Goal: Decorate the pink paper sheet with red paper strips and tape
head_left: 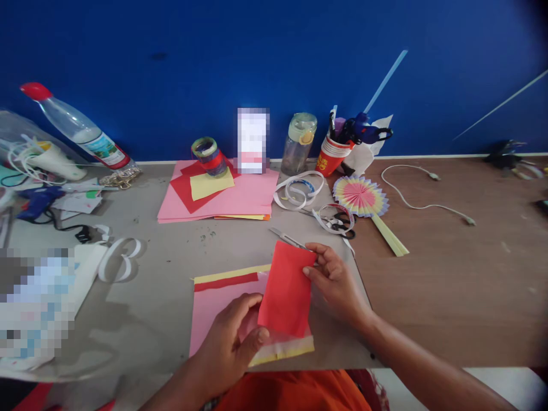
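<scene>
A red sheet of paper [286,288] is held up at a tilt, its upper right edge pinched between the thumb and fingers of my right hand [336,282]. My left hand [233,337] is curved at the paper's lower left side, thumb and fingers apart, with the fingertips by its edge. Beneath both lies a pink sheet [209,308] with yellow edges and a red strip [226,281] along its top. The red paper and my left hand cover part of it. A utility knife [285,236] lies just behind the red paper.
Behind are stacked pink paper [252,197], tape rolls [209,157], a phone [252,140], a bottle [298,145] and a red cup of tools [331,157]. Scissors [345,222] and a paper fan [362,197] sit right; a glue gun [40,202] is left.
</scene>
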`<control>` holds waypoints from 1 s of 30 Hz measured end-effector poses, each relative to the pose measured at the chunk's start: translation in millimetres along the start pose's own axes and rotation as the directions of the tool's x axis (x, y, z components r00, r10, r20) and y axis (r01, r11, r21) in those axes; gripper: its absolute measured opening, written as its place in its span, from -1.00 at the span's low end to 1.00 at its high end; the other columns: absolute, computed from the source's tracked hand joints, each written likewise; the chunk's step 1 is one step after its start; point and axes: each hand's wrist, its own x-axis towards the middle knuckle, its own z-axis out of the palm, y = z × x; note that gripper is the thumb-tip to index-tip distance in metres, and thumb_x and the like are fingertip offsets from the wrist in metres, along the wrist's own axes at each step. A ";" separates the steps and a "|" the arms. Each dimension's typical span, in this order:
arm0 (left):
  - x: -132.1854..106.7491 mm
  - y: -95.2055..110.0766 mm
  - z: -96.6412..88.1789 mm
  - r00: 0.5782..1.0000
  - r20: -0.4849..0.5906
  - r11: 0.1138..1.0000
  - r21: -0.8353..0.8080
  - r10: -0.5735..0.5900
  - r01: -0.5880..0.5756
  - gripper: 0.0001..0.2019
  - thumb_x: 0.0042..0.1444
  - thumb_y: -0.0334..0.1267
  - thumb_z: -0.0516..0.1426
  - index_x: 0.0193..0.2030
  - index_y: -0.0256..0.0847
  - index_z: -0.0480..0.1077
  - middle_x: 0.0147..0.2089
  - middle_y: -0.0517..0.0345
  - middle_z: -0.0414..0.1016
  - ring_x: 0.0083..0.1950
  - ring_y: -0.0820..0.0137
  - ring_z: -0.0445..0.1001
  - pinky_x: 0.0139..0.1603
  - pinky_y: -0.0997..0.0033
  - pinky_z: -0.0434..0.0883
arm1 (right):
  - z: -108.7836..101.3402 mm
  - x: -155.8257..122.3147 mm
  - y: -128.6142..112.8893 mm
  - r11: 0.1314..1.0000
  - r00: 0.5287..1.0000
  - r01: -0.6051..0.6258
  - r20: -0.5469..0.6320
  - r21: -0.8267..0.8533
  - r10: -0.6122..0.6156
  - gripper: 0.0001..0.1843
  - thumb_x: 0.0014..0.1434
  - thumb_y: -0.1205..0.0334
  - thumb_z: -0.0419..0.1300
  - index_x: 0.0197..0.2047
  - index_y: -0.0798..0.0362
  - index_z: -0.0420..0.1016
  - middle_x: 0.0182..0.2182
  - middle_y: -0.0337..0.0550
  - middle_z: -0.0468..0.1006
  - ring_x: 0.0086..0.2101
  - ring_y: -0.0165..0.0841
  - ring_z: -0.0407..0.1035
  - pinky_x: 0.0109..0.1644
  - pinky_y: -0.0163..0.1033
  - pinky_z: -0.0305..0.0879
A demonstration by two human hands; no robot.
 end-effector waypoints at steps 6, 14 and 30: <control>3.6 4.7 6.9 0.967 -0.029 0.934 -0.268 -0.254 0.237 -0.68 0.19 -0.19 0.04 0.07 -0.21 0.24 -0.11 0.02 0.54 -0.26 0.39 0.52 -0.19 0.43 0.46 | -3.7 -8.4 -2.2 0.997 1.000 0.000 0.021 -0.081 0.001 -0.53 -0.01 0.23 0.19 0.01 0.06 0.25 -0.36 -0.23 0.49 -0.54 -0.45 0.36 -0.46 -0.33 0.32; 8.8 12.2 -2.2 0.954 -0.013 0.947 -0.129 -0.299 0.295 -0.71 0.17 -0.17 0.03 -0.02 -0.22 0.36 -0.30 0.13 0.49 -0.37 0.44 0.42 -0.39 0.55 0.36 | -36.4 -26.1 -9.8 0.991 0.953 0.041 0.303 -0.127 0.000 -0.59 0.12 0.25 0.18 0.06 0.03 0.31 -0.05 -0.05 0.51 -0.07 -0.28 0.44 0.00 -0.19 0.37; 8.8 2.9 -2.5 0.961 -0.103 0.965 -0.073 -0.258 0.252 -0.68 0.15 -0.21 0.05 0.03 -0.21 0.33 -0.30 0.13 0.53 -0.27 0.40 0.50 -0.27 0.49 0.42 | -34.1 -26.0 4.0 0.862 0.967 0.209 0.229 -0.462 -0.112 -0.44 0.16 0.32 0.08 0.24 0.07 0.18 -0.55 -0.38 0.31 -0.54 -0.47 0.23 -0.43 -0.38 0.23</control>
